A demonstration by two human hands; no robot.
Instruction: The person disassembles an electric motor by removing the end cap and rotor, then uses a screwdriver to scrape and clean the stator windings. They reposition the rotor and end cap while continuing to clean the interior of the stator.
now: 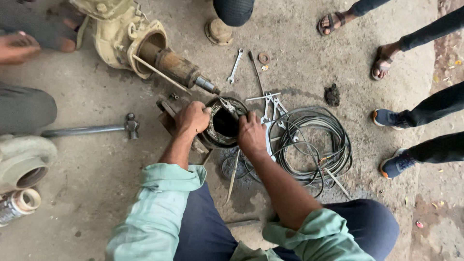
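A round, hollow metal housing (218, 141) with a dark bore stands on the concrete floor in the middle of the head view. My left hand (192, 117) grips its left rim. My right hand (251, 133) clasps its right rim, fingers curled over the edge. A small metal tool or clip (227, 106) lies across the top rim between my hands; which hand holds it I cannot tell. Both green sleeves are rolled up.
A pump body with a rusty shaft (170, 65) lies at upper left. Spanners (235, 65), rods and a coil of black cable (314, 140) lie right of the housing. A hammer (92, 129) rests left. Bystanders' feet (386, 118) stand at the right and top; another person's hand (17, 47) shows at upper left.
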